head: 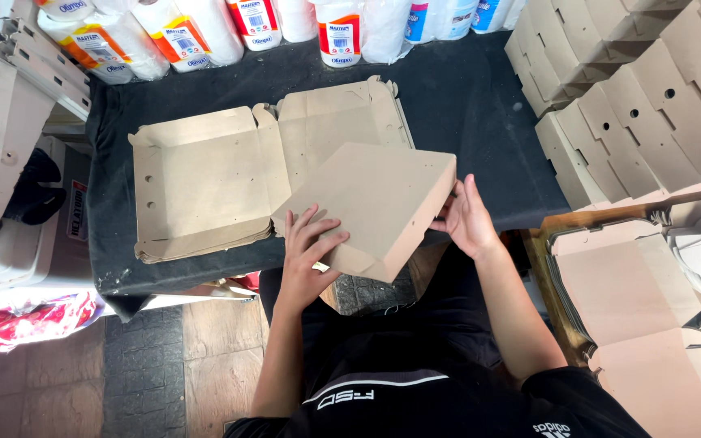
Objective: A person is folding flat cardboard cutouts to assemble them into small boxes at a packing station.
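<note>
A folded brown cardboard box [375, 203], lid closed and turned askew, sits tilted at the counter's [480, 105] near edge.

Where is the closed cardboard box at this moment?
In the head view the closed cardboard box sits centre frame at the dark table's near edge, between the left hand and right hand, overlapping the flat open boxes.
</note>
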